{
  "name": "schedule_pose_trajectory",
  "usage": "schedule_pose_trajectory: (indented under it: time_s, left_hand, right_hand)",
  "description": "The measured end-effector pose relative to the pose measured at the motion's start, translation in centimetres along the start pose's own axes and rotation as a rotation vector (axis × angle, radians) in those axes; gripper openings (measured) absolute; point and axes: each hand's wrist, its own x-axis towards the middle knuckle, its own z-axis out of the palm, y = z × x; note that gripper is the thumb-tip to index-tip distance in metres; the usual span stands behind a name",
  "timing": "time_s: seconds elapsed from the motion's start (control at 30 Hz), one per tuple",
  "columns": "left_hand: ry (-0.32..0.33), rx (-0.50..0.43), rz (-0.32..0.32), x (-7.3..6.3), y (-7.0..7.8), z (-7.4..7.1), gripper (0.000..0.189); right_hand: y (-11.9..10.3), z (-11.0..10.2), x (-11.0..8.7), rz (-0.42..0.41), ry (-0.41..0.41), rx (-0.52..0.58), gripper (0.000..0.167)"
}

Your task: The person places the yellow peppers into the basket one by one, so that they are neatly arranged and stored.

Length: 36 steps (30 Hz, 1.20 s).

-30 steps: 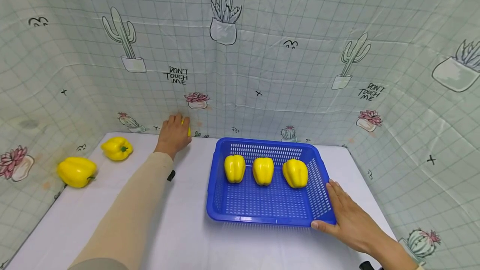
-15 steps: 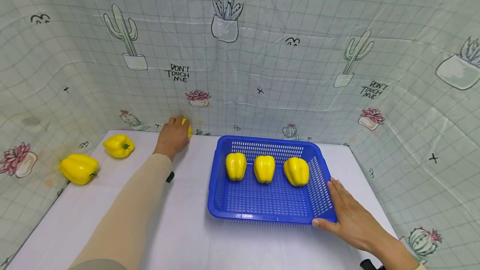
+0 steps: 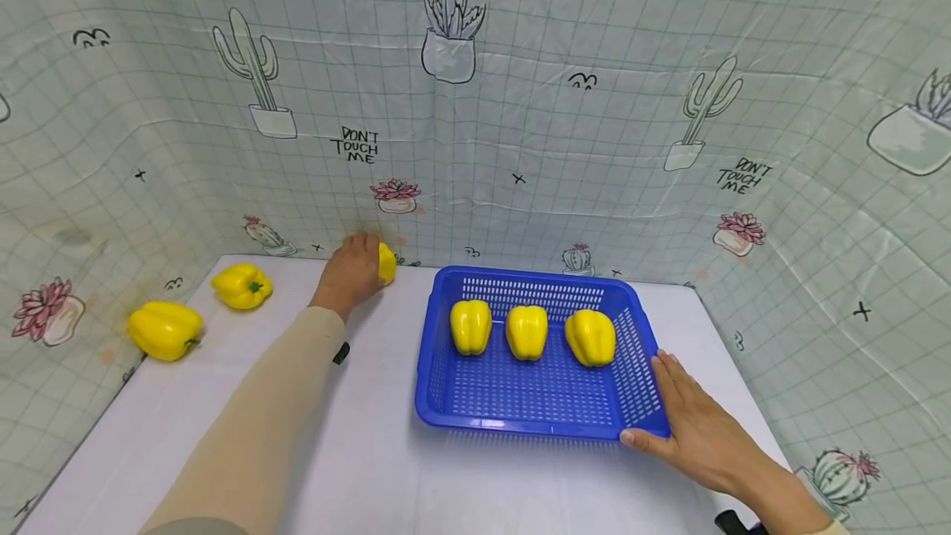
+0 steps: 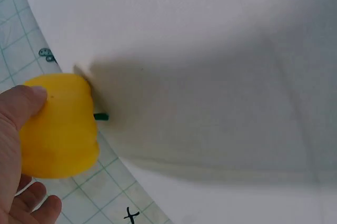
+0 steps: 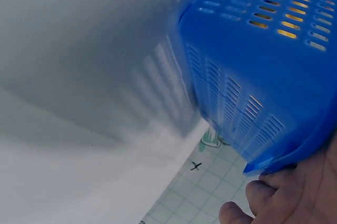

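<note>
At the back edge of the table, my left hand (image 3: 347, 272) grips a yellow bell pepper (image 3: 386, 263). The left wrist view shows the thumb lying on the side of this bell pepper (image 4: 63, 134), and its short green stem faces away from the palm. My right hand (image 3: 702, 436) rests against the right front corner of a blue plastic basket (image 3: 520, 429). Its fingers lie straight along the basket's outer side, with the thumb at the front rim. Inside the basket stand a left pepper (image 3: 471, 327), a middle pepper (image 3: 527, 333) and a right pepper (image 3: 590, 338), all yellow.
Two more yellow peppers lie at the table's left: a nearer pepper (image 3: 165, 330) and a farther pepper (image 3: 242, 286). A cactus-printed cloth (image 3: 513, 130) rises behind the white table (image 3: 371, 452) and along both sides.
The left hand and its pepper have shifted slightly right, and more of the pepper shows past the fingers. The right hand and the basket keep their places; the head view drifts a little.
</note>
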Motion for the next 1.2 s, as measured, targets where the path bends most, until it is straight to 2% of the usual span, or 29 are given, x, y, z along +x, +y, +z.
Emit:
schedule_pose_trajectory:
  time_s: [0.2,0.47,0.63,0.77,1.0,1.2]
  left_hand:
    - [-0.031,-0.051,0.002,-0.7,0.4,0.8,0.072]
    - [0.045,-0.003,0.091,-3.0,0.4,2.0,0.066]
    - [0.109,0.034,0.137,-5.2,0.8,2.3,0.054]
    - [0.141,0.055,0.158,-7.0,1.2,2.1,0.054]
    - [0.062,0.037,0.188,-9.1,1.6,1.4,0.068]
    - [-0.011,0.035,0.186,-9.5,1.6,0.5,0.088]
  right_hand:
    - [0.0,0.0,0.0,-0.005,-0.002,0.009,0.118]
    - [0.2,-0.2,0.2,0.008,-0.020,0.023,0.118]
    - [0.0,-0.2,0.1,-0.002,-0.017,0.027,0.118]
    - [0.0,-0.3,0.2,-0.004,-0.022,0.031,0.117]
    - [0.1,-0.3,0.2,0.005,-0.030,0.033,0.118]
    - [0.0,-0.2,0.2,0.018,-0.048,0.037,0.119]
